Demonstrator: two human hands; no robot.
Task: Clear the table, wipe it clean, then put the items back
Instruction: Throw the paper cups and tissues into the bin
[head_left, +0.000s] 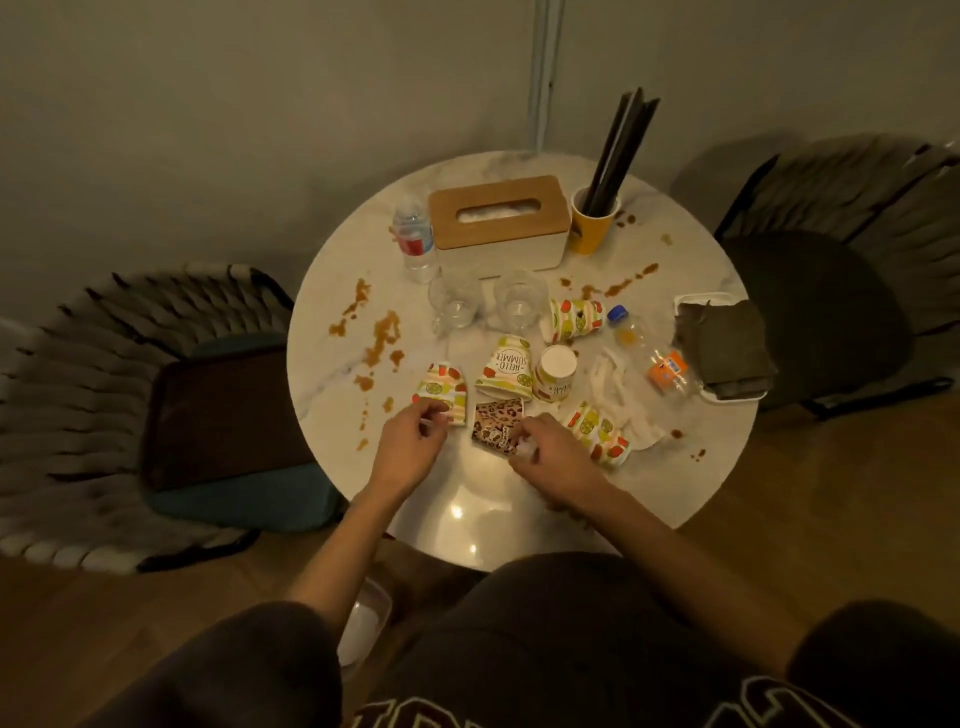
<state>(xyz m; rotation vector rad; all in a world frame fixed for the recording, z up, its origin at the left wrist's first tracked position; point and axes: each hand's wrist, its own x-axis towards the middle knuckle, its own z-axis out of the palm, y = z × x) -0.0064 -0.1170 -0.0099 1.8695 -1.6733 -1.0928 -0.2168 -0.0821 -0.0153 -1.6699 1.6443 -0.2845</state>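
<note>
On table (343, 249), cup (506, 368) reads "HELLO SUMMER"; right hand (557, 458) fingers pinch white scrap (522, 448); left hand (409, 450) fingers curled, grip unclear

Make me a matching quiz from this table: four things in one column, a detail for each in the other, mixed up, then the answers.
1 tissue box
2 yellow cup
3 upright bottle
4 lying bottle

A blue cap
B red label
C wooden lid
D holds black sticks

Pairs: 1-C, 2-D, 3-B, 4-A
</note>
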